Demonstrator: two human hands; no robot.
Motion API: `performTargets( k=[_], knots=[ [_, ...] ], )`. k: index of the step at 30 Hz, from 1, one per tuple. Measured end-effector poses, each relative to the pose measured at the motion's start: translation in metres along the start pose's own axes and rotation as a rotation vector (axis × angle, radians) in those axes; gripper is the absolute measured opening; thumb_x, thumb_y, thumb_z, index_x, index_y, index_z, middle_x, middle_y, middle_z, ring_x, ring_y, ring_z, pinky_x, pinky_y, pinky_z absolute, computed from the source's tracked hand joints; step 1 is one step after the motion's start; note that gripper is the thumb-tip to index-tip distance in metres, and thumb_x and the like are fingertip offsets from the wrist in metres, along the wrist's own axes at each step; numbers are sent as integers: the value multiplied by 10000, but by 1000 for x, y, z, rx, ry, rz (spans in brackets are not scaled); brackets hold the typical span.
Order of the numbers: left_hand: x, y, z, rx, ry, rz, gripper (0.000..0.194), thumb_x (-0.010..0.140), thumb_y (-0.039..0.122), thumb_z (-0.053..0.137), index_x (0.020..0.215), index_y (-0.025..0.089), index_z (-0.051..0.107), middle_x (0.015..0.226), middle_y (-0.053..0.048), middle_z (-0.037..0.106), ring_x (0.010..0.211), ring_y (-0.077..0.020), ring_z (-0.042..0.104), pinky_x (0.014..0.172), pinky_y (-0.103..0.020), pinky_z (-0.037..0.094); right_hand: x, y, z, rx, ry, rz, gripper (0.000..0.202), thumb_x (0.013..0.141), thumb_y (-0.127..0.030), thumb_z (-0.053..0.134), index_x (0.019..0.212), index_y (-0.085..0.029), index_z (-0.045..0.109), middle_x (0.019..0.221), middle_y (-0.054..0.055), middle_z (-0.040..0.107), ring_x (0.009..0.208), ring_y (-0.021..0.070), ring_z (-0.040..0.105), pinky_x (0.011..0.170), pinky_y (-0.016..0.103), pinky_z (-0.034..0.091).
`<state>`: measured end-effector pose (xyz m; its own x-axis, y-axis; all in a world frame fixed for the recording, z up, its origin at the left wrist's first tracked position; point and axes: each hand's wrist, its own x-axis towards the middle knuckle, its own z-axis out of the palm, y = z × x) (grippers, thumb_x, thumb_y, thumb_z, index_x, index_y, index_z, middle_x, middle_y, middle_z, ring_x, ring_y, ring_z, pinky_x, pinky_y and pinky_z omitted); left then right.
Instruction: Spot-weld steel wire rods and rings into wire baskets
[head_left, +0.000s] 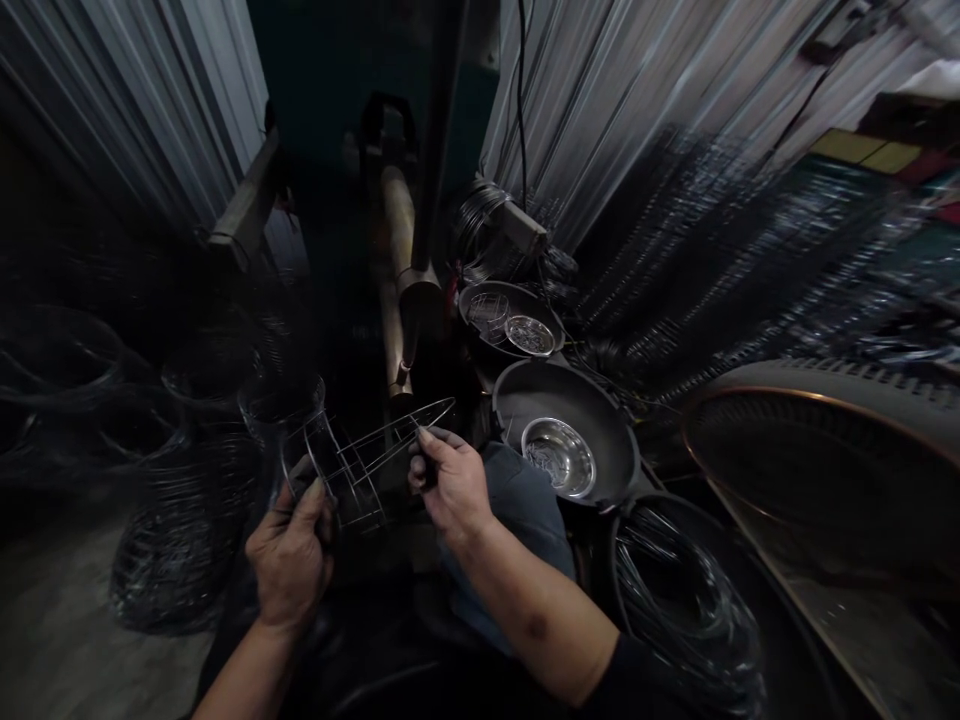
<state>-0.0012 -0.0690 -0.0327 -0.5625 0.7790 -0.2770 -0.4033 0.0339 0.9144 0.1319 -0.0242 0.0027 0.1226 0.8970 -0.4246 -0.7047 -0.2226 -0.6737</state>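
A wire frame (360,470) of thin metal rods and rings is held in front of the body, tilted, below the copper-coloured arms of a machine (401,225). My left hand (294,540) is closed round its left end, with the thumb on the wire near a ring. At the right, my right hand (450,480) pinches the frame near its narrow looped end with thumb and index finger. The lower machine arm ends in a small tip (403,374) just above the wires. Parts of the fingers on both hands are in shadow.
Right of my right hand stands a dark pan (611,435) with a shiny metal bowl (574,465) of small wire pieces. Behind it is another pan (480,292) with wire parts. Coiled wire (675,590) lies at the lower right. Stacked wire rings (169,540) stand at the left.
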Motion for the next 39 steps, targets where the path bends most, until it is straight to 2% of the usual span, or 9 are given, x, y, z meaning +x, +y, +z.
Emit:
performTargets(
  k=[4,8,11,14,19,23,29,34,39],
  knots=[
    [9,-5,1,71,-4,-30,433,619,425,790,987,212,710,572,64,550,499,-53,480,566,-185,467,9,-4,1,-33,8,-14,211,589,-216,727,683,-145,552,502,-34,563,351,58,412,345,174,255],
    [29,-9,-18,499,-143,-76,446,635,547,727,901,189,740,842,-50,705,809,-205,643,755,-321,519,19,-4,-3,-131,3,-91,185,588,-245,699,657,-148,556,482,-39,555,321,52,383,326,178,222],
    [39,-9,-31,858,-281,275,470,695,605,634,871,184,750,914,-93,705,949,-280,615,916,-421,456,22,2,-12,-272,-16,-169,178,600,-276,698,648,-142,590,479,-41,554,331,54,400,331,180,242],
    [34,-8,-23,1041,-362,679,539,768,610,553,1049,180,714,1034,-114,667,1006,-280,575,964,-435,412,21,11,-24,-398,-32,-200,175,620,-292,698,669,-142,622,471,-53,536,350,55,406,347,180,275],
    [7,-8,17,1351,-606,717,475,796,479,578,1181,208,642,1134,-104,638,1008,-293,554,838,-437,457,14,15,-35,-435,-39,-188,177,626,-298,692,692,-142,640,457,-59,526,355,61,411,360,186,306],
    [-2,-7,30,1424,-540,766,379,834,369,534,1148,195,652,1098,-103,648,982,-283,564,782,-418,450,6,8,-34,-347,1,-176,184,578,-280,715,650,-133,632,452,-45,546,343,59,417,353,184,307],
    [-2,12,36,1487,-460,1039,387,834,316,530,1167,159,648,1042,-122,658,954,-309,533,743,-429,397,0,-1,-26,-63,16,18,260,495,-246,777,664,-139,612,495,-26,591,353,58,435,348,172,293],
    [1,26,47,1454,-425,1229,355,809,268,550,1118,138,668,955,-103,670,904,-290,526,754,-425,361,8,-3,-21,26,-56,80,234,533,-193,781,659,-137,593,517,-26,595,357,33,388,363,161,270],
    [16,34,56,1443,-459,1278,335,784,258,580,1071,122,686,924,-91,678,908,-291,523,775,-433,348,22,0,-14,103,-83,91,226,556,-160,775,672,-139,582,515,-44,582,356,20,356,383,153,287]
  ],
)
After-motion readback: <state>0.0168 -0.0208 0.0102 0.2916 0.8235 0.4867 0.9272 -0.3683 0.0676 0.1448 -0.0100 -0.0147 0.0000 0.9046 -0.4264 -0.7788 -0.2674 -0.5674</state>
